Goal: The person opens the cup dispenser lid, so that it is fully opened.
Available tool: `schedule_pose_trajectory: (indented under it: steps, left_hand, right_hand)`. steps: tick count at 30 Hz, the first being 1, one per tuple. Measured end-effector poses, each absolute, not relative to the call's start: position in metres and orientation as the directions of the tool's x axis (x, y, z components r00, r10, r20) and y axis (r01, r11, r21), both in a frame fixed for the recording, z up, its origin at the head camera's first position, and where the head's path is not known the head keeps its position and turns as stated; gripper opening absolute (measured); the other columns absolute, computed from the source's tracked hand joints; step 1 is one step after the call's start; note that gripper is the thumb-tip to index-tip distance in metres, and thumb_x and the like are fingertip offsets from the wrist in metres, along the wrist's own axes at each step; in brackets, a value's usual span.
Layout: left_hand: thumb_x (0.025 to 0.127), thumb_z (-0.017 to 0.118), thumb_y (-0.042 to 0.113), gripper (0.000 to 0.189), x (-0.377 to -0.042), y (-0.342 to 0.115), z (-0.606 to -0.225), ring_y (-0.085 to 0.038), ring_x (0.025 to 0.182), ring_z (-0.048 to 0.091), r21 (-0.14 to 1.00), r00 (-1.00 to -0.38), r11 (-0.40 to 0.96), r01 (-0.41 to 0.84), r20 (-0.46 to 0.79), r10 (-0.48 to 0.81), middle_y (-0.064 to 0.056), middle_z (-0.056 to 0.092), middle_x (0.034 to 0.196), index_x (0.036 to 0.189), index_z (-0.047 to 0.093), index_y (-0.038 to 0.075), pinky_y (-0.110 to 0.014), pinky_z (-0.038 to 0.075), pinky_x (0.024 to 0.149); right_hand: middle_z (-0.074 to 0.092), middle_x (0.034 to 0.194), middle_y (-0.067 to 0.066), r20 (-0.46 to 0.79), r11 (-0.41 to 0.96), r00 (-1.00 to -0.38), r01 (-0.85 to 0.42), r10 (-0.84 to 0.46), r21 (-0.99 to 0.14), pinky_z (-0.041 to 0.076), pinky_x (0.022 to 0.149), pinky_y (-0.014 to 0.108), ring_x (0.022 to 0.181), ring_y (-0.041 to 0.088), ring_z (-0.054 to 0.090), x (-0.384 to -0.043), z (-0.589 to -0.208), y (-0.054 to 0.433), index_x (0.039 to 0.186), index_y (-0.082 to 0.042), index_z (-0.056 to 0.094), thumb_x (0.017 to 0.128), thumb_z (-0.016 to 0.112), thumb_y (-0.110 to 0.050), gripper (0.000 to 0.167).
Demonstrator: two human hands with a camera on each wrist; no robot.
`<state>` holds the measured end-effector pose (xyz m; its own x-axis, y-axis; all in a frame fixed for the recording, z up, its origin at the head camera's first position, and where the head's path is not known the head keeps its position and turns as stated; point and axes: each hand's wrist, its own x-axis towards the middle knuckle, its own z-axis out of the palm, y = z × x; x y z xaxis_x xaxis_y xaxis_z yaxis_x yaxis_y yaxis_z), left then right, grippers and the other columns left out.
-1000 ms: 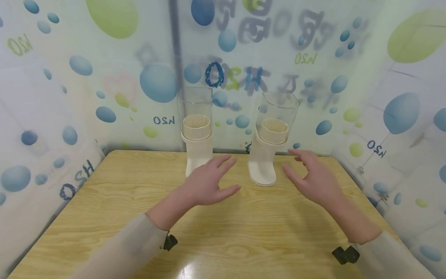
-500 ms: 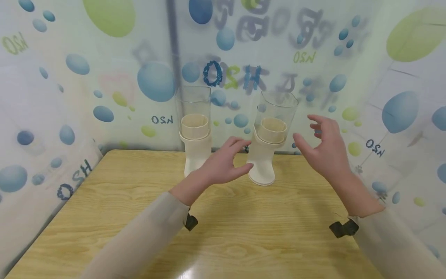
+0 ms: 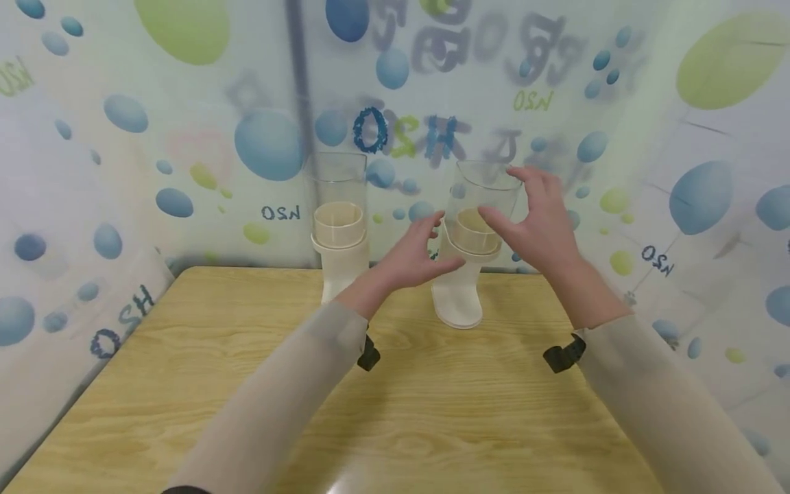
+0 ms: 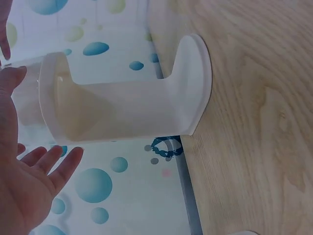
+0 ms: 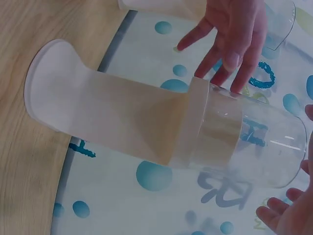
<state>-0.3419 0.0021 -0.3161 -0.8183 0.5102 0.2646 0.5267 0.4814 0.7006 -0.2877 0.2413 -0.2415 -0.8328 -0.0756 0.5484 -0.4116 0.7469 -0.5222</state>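
Wooden table [image 3: 463,391] — two white stands [image 3: 457,295] [image 3: 341,269] upright.

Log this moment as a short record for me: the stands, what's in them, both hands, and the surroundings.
Right stand: white, base flat on the wooden table
On top: clear container, seated in the stand's collar
Inside it: beige inner cup
Left stand: same build, apart from the right one, base partly hidden
Left hand: beside the right stand's left side; contact unclear
Right hand: at the clear container's right side; contact unclear
Backdrop: pale, printed with blue and green drops
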Motion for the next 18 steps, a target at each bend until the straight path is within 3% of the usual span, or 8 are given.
schedule_pose_trajectory:
  steps: [8, 18]
  left_hand:
    - [0.093, 0.086, 0.051, 0.122, -0.358, 0.021, -0.309, -0.035, 0.164, 0.034, 0.797, -0.855, 0.415, 0.438, 0.227, 0.467, -0.011, 0.023, 0.182, 0.178, 0.006, 0.018, -0.058, 0.040, 0.128]
    - [0.082, 0.095, 0.054, 0.143, -0.373, 0.043, -0.313, -0.033, 0.168, 0.027, 0.826, -0.859, 0.382, 0.415, 0.217, 0.464, -0.012, 0.014, 0.185, 0.178, -0.007, 0.025, -0.059, 0.036, 0.130]
  right_hand:
    - [0.030, 0.176, 0.016, 0.541, 0.762, -0.836, -0.408, -0.090, -0.503, 0.040, 0.121, 0.071, 0.156, 0.048, 0.042, -0.305, -0.245, 0.227, 0.164, -0.017, 0.051, 0.101, 0.076, -0.046, 0.073]
    - [0.037, 0.168, 0.014, 0.621, 0.757, -0.783, -0.405, 0.001, -0.512, 0.055, 0.098, 0.064, 0.118, 0.051, 0.065, -0.311, -0.263, 0.219, 0.155, -0.013, 0.056, 0.098, 0.080, -0.043, 0.068]
